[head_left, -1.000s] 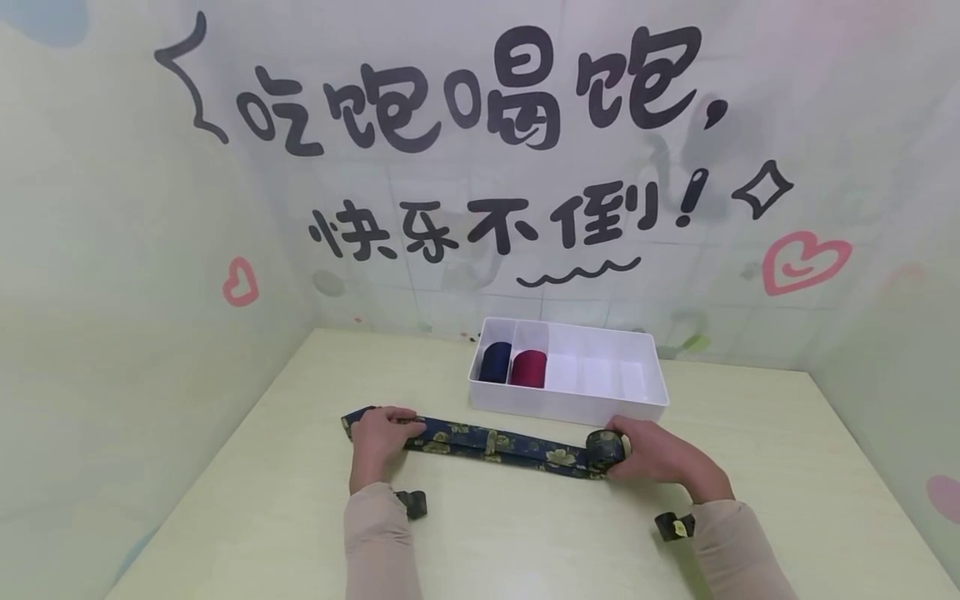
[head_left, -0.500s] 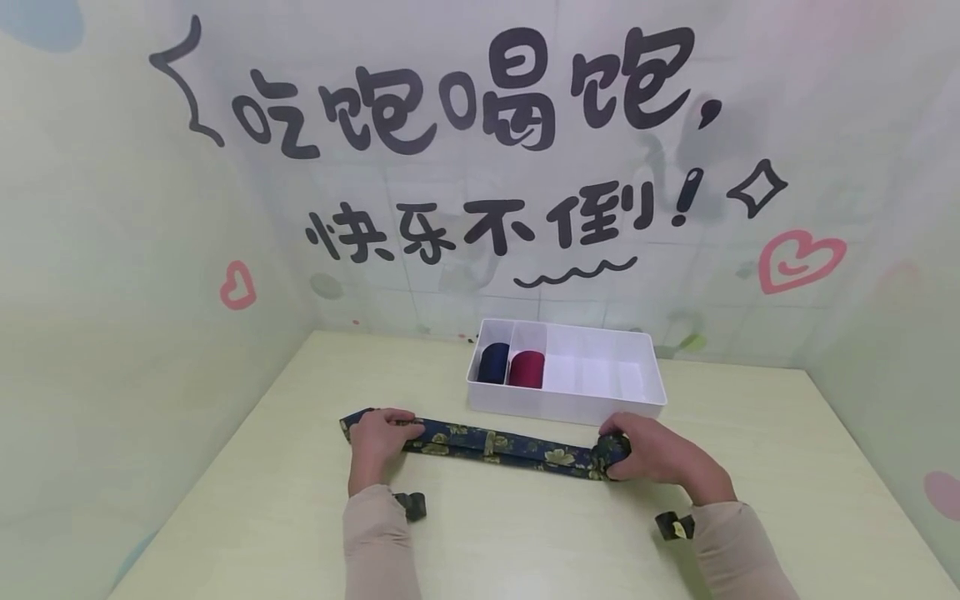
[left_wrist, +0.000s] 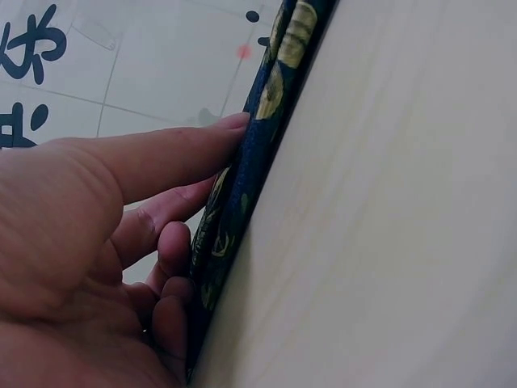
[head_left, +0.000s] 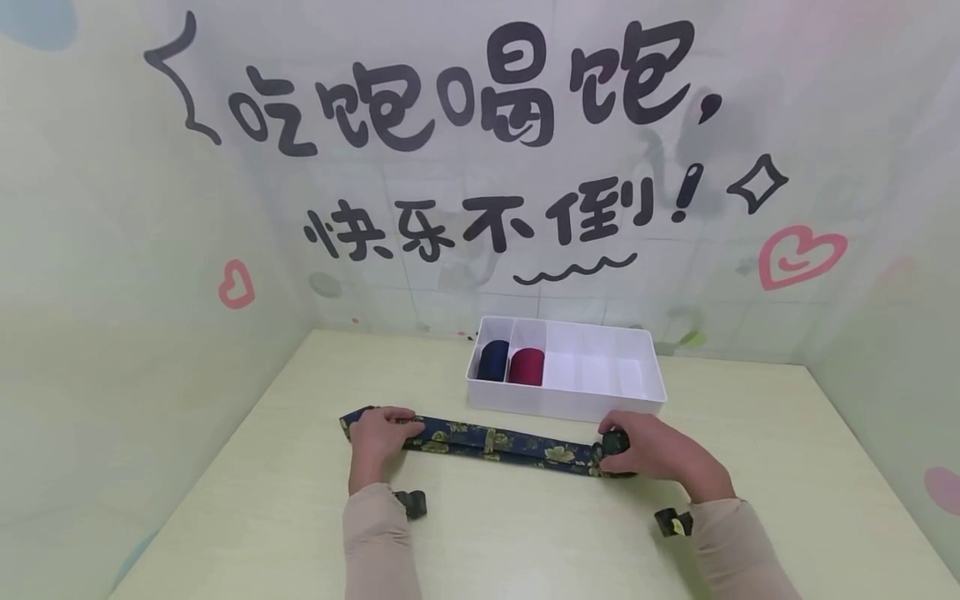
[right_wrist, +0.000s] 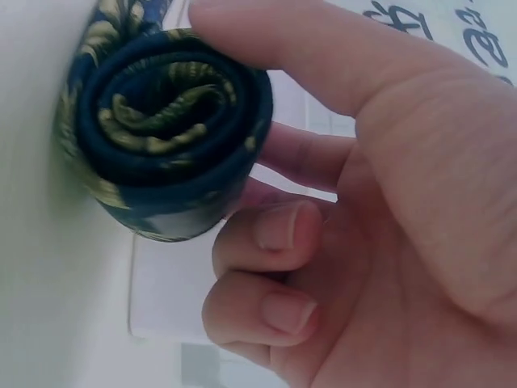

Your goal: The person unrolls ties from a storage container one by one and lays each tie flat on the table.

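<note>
A dark blue necktie (head_left: pixel 517 446) with yellow flowers lies lengthwise across the table, its back side with the loop facing up. My left hand (head_left: pixel 381 437) rests on its left part near the pointed tip, thumb and fingertips touching the fabric in the left wrist view. At the right end the tie is wound into a roll (right_wrist: pixel 166 121), its spiral facing the right wrist camera. My right hand (head_left: pixel 656 446) holds this roll, with the thumb on top of it and fingers curled behind; part of the roll is hidden by the hand in the head view.
Behind the tie stands a white divided box (head_left: pixel 566 402). A navy roll (head_left: pixel 493 361) and a red roll (head_left: pixel 527 367) sit in its two left compartments. The printed wall sheet (head_left: pixel 420 292) rises behind the table (head_left: pixel 487 542).
The roll's face has turned from view and my right fingers have shifted around it, with the thumb now further left. My left hand stays where it was on the tie.
</note>
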{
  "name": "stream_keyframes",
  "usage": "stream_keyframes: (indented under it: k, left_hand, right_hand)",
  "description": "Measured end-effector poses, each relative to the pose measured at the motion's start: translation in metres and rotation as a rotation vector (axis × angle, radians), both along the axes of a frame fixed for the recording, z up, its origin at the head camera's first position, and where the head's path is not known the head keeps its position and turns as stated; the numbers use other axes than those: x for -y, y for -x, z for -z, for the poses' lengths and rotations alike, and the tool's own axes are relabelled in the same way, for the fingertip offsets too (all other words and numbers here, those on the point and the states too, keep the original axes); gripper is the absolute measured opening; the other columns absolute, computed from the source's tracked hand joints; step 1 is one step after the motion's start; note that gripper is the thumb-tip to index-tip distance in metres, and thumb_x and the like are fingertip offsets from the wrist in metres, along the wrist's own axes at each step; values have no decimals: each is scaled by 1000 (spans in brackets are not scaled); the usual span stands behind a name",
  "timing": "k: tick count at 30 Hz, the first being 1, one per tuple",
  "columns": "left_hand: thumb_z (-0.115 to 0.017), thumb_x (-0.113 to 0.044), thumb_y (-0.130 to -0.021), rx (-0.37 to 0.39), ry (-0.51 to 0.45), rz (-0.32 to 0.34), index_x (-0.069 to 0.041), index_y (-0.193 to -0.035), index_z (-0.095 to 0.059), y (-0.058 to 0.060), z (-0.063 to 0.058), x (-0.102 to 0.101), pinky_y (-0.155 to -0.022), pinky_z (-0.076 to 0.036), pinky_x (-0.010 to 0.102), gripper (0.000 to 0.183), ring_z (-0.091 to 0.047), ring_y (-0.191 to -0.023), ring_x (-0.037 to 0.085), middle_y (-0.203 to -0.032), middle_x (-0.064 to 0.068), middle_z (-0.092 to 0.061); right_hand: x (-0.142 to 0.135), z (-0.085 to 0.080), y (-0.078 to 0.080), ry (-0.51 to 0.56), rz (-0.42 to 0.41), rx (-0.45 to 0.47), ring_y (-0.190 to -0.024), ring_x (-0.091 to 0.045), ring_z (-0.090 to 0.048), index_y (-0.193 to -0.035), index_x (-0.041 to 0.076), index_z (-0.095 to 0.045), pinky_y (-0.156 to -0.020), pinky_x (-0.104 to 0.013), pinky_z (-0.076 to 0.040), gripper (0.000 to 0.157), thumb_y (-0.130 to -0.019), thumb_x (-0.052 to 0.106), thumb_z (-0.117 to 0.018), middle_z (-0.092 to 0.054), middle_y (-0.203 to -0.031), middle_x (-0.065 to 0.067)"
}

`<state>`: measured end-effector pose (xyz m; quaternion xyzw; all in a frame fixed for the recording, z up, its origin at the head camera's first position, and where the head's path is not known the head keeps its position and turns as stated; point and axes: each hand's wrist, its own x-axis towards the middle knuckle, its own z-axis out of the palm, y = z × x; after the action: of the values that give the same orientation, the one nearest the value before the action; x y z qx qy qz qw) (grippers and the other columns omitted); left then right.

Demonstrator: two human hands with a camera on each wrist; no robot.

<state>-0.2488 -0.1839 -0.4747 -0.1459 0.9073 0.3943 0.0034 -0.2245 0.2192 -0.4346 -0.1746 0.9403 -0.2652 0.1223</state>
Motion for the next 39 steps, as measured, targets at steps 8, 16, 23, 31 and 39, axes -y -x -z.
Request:
stream_keyframes:
  k: [8, 16, 23, 31, 39]
  left_hand:
    - [-73, -33, -82, -1, 10, 8, -16, -108, -73, 1, 0, 0, -101, -31, 52, 30, -44, -114, 35, -117, 14, -66]
    - [-73, -33, -82, -3, 14, 7, -17, -107, -73, 1, 0, 0, -100, -31, 52, 30, -44, -112, 35, -117, 14, -65]
    - [-72, -34, -83, 1, 27, 13, -17, -108, -72, 1, 1, 0, -100, -31, 52, 31, -44, -113, 35, -119, 14, -64]
    - [-73, -33, -83, 18, 20, 6, -16, -108, -72, -3, 0, 2, -98, -32, 53, 31, -42, -112, 36, -117, 15, -63]
    - [-73, -34, -83, 1, 27, 17, -17, -108, -72, 1, 1, 1, -101, -30, 53, 30, -45, -114, 36, -118, 14, -64]
  right_hand:
    - [-14, -8, -2, 22, 25, 51, -80, -15, -53, -110, 11, -59, -70, -30, -44, 38, -78, 22, -75, -61, -100, -5]
    - [-28, -11, -2, -9, 43, 103, -87, -16, -54, -112, 14, -59, -73, -32, -45, 38, -79, 25, -74, -61, -107, -5]
    - [-42, -11, -1, -25, 38, 119, -92, -18, -54, -113, 14, -59, -75, -34, -45, 38, -78, 23, -73, -61, -109, -6]
    - [-58, -8, -1, -39, 51, 182, -91, -22, -55, -120, 17, -59, -73, -35, -45, 46, -76, 13, -69, -60, -113, -12]
    - [-59, -10, 0, -48, 58, 171, -94, -22, -55, -117, 15, -59, -73, -36, -46, 42, -78, 22, -73, -60, -114, -12]
